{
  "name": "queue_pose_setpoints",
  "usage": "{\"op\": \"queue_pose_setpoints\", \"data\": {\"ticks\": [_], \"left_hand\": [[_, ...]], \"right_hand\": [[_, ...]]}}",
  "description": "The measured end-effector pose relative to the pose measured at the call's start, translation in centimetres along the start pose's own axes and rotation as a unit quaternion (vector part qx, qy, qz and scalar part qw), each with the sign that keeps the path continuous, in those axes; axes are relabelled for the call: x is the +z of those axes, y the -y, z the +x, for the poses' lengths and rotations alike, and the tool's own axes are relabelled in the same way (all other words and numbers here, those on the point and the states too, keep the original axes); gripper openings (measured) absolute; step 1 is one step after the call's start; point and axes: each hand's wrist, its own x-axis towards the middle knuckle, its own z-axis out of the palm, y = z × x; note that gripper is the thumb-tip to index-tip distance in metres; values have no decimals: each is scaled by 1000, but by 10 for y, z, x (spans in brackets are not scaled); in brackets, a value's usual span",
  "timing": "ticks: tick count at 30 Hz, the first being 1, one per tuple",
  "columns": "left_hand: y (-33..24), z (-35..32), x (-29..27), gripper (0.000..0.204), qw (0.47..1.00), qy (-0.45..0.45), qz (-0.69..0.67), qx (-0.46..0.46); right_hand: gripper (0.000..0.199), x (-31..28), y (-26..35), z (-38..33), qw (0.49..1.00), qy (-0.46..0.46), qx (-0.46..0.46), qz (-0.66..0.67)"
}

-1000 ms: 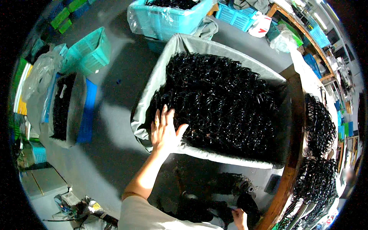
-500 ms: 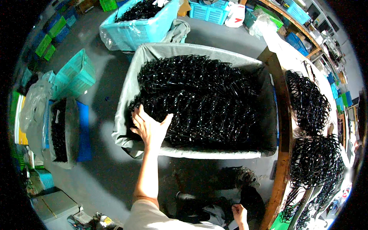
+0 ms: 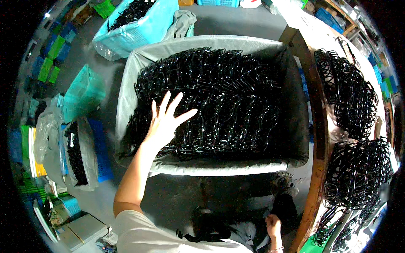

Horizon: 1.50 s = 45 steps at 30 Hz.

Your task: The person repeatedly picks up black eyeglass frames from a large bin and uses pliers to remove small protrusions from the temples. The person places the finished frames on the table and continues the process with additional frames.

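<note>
A large bin lined with grey cloth (image 3: 219, 169) holds rows of glossy black, thin looped pieces (image 3: 228, 122); their exact kind I cannot make out. Over the left part of these rows my left hand (image 3: 165, 120) is open, fingers spread wide and pointing away from me. Whether its fingertips touch the loops cannot be told. My right hand (image 3: 273, 225) is low at the right, near my lap, below the bin's near edge. Its fingers are curled closed, and no object shows in them.
Along the right runs a table with a wooden edge (image 3: 319, 168), carrying heaps of similar black loops (image 3: 358, 175). Beyond the bin at the left is a light-blue crate (image 3: 130, 40) of black pieces. A teal crate (image 3: 84, 95) and a smaller lined bin (image 3: 89, 156) are on the left.
My left hand has lifted from the bin's left side and moved farther in over the rows, its fingers now spread straighter. The view has shifted; my right hand stays low and closed.
</note>
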Motion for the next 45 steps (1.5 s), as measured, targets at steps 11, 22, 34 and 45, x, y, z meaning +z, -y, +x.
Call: {"op": "queue_pose_setpoints", "data": {"ticks": [11,22,34,45], "left_hand": [[-1,1,0,76,998,57,10,-25],[-15,41,-16,90,928,342,-78,-127],[-95,56,28,85,968,-40,-31,-245],[-112,86,29,67,971,48,144,187]], "right_hand": [[8,12,-34,18,995,-24,-90,30],[10,5,-28,14,994,-38,-84,51],[13,5,-23,19,990,-57,-120,41],[12,1,-26,22,984,-92,-145,54]]}}
